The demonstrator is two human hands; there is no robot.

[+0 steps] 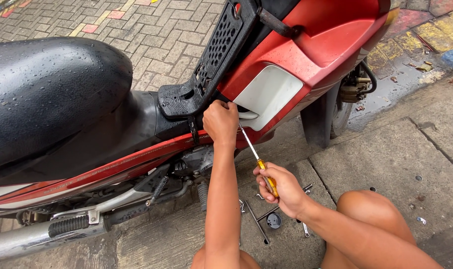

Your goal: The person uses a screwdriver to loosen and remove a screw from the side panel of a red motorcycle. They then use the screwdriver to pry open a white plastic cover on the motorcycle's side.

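The right hand (281, 187) is closed in a fist around the yellow-orange handle of a screwdriver (259, 162), fingers wrapped fully about it, thumb on top. The slim steel shaft runs up and to the left, and its tip meets the motorbike just beside the left hand (220, 122), under the lower edge of the white side panel (269, 94). The left hand is curled shut against the bodywork, knuckles up, fingertips tucked into the seam where the black textured plastic footboard (214, 55) meets the glossy red fairing (326, 45); whether it pinches anything small there cannot be told.

The seat (52, 89) is smooth black vinyl beaded with water drops. Below it run a red frame cover, a ribbed rubber footpeg (67, 225) and a dull chrome exhaust pipe (22, 241).

On the rough grey concrete slab (396, 154) under the right hand lie a T-shaped metal wrench (261, 219), a small round black cap (274, 220) and a short spanner (305, 230), close together. Grey and coloured paving bricks (156, 35) lie beyond the bike
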